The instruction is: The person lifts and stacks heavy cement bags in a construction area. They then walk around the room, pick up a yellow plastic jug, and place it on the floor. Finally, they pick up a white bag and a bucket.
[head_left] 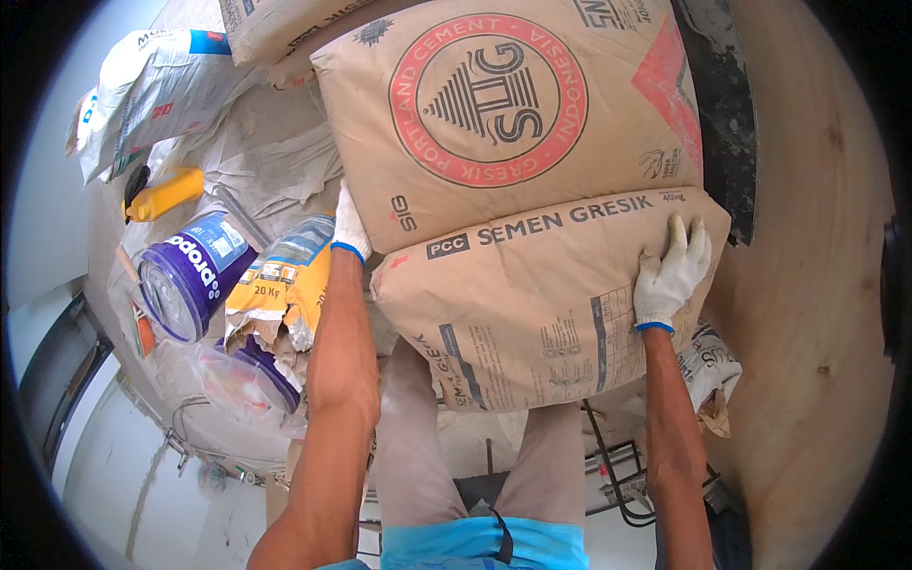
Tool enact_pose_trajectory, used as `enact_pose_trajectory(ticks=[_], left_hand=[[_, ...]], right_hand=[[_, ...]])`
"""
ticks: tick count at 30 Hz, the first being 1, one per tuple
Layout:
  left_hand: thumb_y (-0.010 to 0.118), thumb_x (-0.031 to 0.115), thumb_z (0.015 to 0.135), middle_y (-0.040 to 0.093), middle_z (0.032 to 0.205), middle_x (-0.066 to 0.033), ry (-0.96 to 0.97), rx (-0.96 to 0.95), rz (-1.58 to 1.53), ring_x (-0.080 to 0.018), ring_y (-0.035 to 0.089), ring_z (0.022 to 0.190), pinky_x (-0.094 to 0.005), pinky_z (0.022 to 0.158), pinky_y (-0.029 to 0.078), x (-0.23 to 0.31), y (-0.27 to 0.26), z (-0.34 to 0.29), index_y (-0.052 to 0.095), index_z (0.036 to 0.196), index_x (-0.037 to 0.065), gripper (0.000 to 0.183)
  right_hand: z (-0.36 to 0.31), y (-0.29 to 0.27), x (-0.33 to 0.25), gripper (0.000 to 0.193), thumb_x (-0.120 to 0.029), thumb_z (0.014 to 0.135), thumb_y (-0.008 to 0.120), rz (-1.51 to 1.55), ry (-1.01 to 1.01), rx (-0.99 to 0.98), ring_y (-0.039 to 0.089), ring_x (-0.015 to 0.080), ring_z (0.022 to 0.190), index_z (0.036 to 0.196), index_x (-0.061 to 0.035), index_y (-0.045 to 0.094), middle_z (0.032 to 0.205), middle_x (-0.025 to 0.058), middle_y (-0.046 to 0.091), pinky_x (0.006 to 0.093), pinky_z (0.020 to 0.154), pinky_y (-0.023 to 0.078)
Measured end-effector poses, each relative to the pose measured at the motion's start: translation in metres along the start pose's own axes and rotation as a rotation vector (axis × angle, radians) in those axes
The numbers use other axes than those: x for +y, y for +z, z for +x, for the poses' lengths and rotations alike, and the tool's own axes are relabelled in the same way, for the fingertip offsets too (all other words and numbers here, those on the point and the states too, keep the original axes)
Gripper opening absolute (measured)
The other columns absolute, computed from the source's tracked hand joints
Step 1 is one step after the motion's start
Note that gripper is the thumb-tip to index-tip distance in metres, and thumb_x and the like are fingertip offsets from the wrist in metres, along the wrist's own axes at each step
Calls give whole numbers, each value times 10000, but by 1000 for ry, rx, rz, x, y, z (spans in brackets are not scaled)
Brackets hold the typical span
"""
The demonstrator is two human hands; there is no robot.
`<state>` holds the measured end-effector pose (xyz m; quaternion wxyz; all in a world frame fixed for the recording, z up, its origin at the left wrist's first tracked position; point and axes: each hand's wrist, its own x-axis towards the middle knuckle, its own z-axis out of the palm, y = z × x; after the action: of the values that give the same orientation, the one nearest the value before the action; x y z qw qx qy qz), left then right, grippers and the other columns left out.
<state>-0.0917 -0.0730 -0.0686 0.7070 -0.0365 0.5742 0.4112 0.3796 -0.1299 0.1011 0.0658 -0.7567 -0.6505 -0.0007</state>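
A large brown paper cement bag (513,313) with dark print slopes toward me, above my legs. Its upper section, a broad face (617,123) with a round red emblem, lies beyond a deep crease; I cannot tell whether this is a second bag. My left hand (350,223), in a white knit glove with a blue cuff, presses against the left edge at the crease. Its fingers are mostly hidden by the bag. On the right part of the near face lies my right hand (671,275), gloved the same way, with fingers stretched out and slightly apart.
Another brown bag (285,24) lies at the far left, near a white sack (157,95). Left of me are a yellow tool (166,195), a purple bucket (185,285) and a torn yellow bag (285,285). A wooden surface (807,313) runs along the right.
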Motion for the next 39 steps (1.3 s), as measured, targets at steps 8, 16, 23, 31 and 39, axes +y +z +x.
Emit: enact_pose_trajectory(ticks=[8,16,23,31,39], left_hand=[[411,578,1054,549,1453,-182,430,234,384,-323,541,1302,-440,1098,421,31,58,-11,529,1440,32,679],[582,393,1024,524,1440,-286,1508,380,1374,-423,490,1345,-471,1146,356,70,223,-2,548,1380,-53,572],[585,458,984,451,1511,-277,1310,356,1684,-457,383,1415,-585,1180,238,36,264,-6,535,1416,-1,632],[588,423,979,495,1467,-281,1374,374,1678,-473,428,1363,-573,1150,280,34,261,-3,560,1386,-2,589],[572,449,992,437,1523,-262,1181,293,1824,-433,394,1406,-564,1164,285,42,267,-14,483,1460,-10,661]], right_hand=[[2,0,2,672,-242,759,710,-12,7,-10,380,487,1359,1397,-94,557,1502,264,423,584,1153,288],[5,-4,4,687,-275,743,733,14,19,-17,378,502,1343,1384,-94,566,1485,268,432,599,1144,293],[4,-5,6,681,-289,734,748,67,56,-50,377,497,1348,1367,-106,578,1473,268,439,620,1148,283],[6,-8,8,698,-315,744,753,78,39,-43,389,497,1342,1382,-107,562,1449,271,458,637,1147,278],[5,-11,8,691,-305,747,753,66,19,-4,401,488,1326,1374,-93,556,1437,272,466,619,1149,283]])
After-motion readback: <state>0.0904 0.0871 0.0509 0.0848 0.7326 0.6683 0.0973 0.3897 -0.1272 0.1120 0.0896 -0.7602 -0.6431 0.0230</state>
